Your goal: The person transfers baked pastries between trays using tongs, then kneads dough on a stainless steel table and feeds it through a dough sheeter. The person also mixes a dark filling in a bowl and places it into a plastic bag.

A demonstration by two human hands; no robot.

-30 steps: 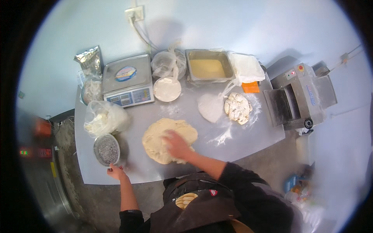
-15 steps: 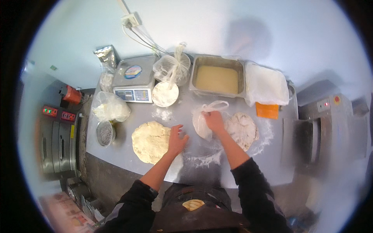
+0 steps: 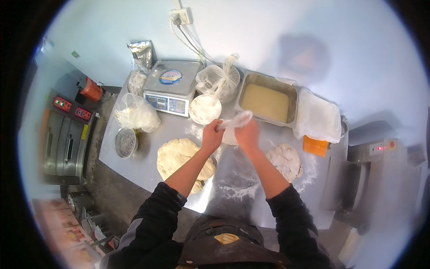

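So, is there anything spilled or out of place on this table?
Loose flour is scattered over the steel table between the flat dough and the smaller dough pile. Otherwise nothing stands out. Both hands, left hand and right hand, hold a thin plastic bag above it.

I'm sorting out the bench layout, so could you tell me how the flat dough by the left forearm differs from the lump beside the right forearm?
The flat dough is wider, pale yellow and spread in a smooth-looking sheet; the lump is smaller, whiter and looks ragged and piled. The left forearm crosses over the flat dough's edge, while the lump lies clear of the right forearm, ringed by loose flour. Both rest on the steel table, untouched by the left hand and right hand, which hold a thin plastic bag.
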